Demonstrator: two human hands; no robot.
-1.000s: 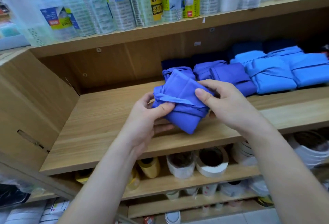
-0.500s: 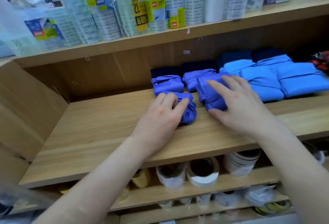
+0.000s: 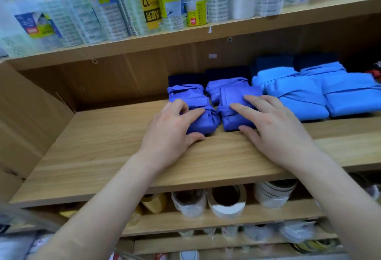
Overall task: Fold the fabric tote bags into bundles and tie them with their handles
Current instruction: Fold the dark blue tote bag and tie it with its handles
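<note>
1. Pale grained wooden shelf board (image 3: 103, 136) spans the view;
2. left hand (image 3: 171, 129) curls round a crinkled violet fabric tote bundle (image 3: 203, 124) at centre, gripping it;
3. right hand (image 3: 276, 131), fingers straight, presses the smoother violet bundle (image 3: 233, 98) at its three o'clock.

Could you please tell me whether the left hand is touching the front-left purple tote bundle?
Touching. The head view shows the left hand on the front-left purple tote bundle, fingers curled over its top, thumb against its near edge.
</note>
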